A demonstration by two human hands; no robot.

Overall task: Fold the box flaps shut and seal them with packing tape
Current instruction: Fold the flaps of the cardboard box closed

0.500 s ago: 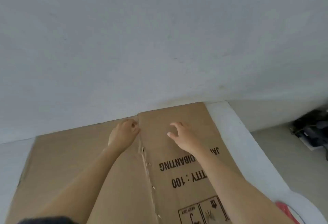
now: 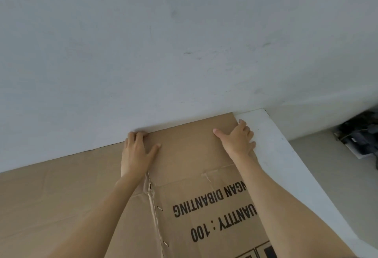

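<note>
A flattened brown cardboard box (image 2: 184, 206) is seen lying on a white table (image 2: 272, 145), with its far edge pushed against a pale wall (image 2: 184, 43). Black print, read upside down from this view, is found on the right panel: "QUANTITY : 100" and part of "DIBANTING". A stapled seam (image 2: 156, 216) with torn edges runs down the box between the two forearms.

The far flap (image 2: 190, 145) is laid flat on the table, and a crease is seen where it joins the printed panel. The left hand (image 2: 136, 153) is placed on the left far corner of this flap; its fingers are curled over the far edge by the wall and the thumb is spread out to the right, flat on the cardboard. The right hand (image 2: 238, 139) is placed on the right far corner; its fingers are wrapped over the right side edge of the flap, touching the table, and the thumb is stretched to the left on the cardboard. Whether the edges are truly pinched or only pressed cannot be told.

A dark, blurred heap of objects (image 2: 362, 135) is seen on the floor at the right.
</note>
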